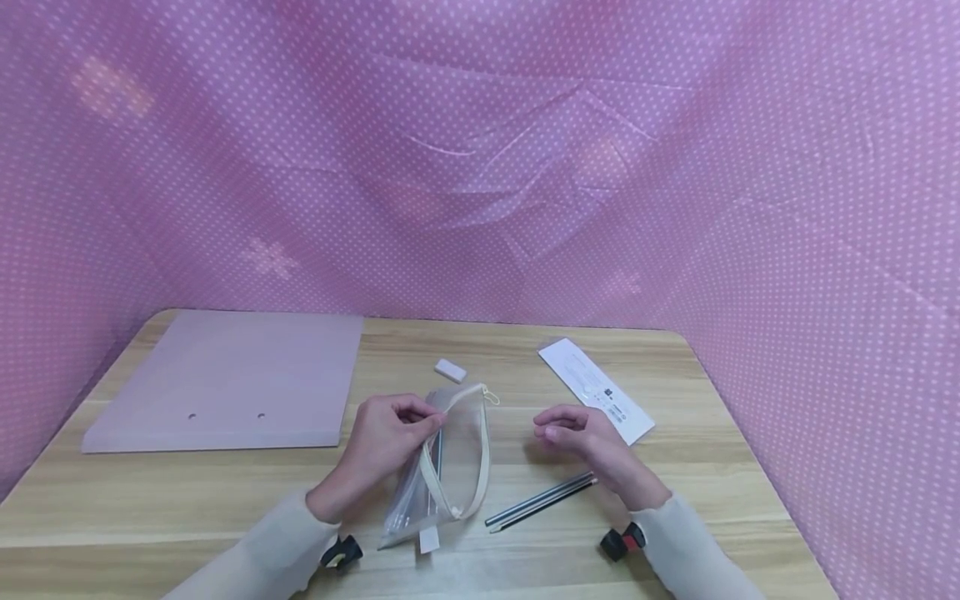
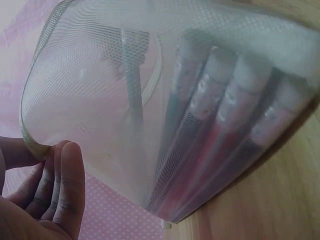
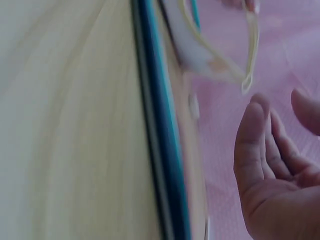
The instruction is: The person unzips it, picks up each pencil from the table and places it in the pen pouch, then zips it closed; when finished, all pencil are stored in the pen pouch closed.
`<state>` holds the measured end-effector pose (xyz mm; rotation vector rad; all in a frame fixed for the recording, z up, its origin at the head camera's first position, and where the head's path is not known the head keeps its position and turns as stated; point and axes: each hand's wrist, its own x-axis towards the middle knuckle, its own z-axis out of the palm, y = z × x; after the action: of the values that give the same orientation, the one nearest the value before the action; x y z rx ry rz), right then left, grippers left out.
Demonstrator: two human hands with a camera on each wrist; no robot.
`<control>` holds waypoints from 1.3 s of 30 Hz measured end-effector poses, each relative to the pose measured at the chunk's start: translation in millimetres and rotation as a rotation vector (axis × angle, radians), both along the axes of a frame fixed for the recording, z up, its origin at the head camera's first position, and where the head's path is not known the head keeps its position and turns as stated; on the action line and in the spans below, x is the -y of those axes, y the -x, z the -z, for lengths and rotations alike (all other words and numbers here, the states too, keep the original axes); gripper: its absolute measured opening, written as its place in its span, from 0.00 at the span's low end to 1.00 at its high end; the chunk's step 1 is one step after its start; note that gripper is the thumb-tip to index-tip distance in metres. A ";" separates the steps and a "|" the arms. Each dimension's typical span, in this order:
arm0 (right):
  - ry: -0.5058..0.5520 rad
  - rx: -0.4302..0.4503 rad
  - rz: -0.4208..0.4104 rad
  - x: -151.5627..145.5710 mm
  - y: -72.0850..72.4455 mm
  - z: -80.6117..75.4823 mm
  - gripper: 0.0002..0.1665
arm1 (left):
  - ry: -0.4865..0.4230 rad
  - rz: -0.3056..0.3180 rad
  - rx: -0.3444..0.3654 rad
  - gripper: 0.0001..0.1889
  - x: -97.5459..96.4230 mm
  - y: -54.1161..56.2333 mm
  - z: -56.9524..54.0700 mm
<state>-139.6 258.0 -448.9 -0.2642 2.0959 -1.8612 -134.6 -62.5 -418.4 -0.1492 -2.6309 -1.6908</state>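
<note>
My left hand [image 1: 384, 442] pinches the rim of a see-through mesh pencil pouch [image 1: 467, 442] between thumb and fingers. The pouch stands with its pale zip edge parted, and a white tag [image 1: 429, 540] hangs at its near end. Inside it, in the left wrist view, several pencils [image 2: 200, 120] with white eraser ends show through the mesh. To the right of the pouch, my right hand [image 1: 588, 437] hovers over the table with loosely bent fingers and holds nothing. Loose pencils [image 1: 536, 502] lie side by side on the wood, below the right hand.
A white eraser [image 1: 450, 371] lies just beyond the pouch. Behind the right hand is a flat white package [image 1: 592, 387] with a barcode. A large pale board [image 1: 240, 375] with two holes covers the table's left rear. Pink dotted cloth [image 1: 480, 167] hangs around the table.
</note>
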 end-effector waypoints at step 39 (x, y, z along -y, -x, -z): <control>-0.732 -0.356 -0.446 -16.6 -12.2 3.0 0.18 | 0.000 0.008 -0.008 0.04 -1.9 0.4 1.2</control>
<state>-127.4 274.6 -451.9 -0.8295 2.5126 -0.7673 -135.0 -60.6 -419.6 -0.1664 -2.6288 -1.6889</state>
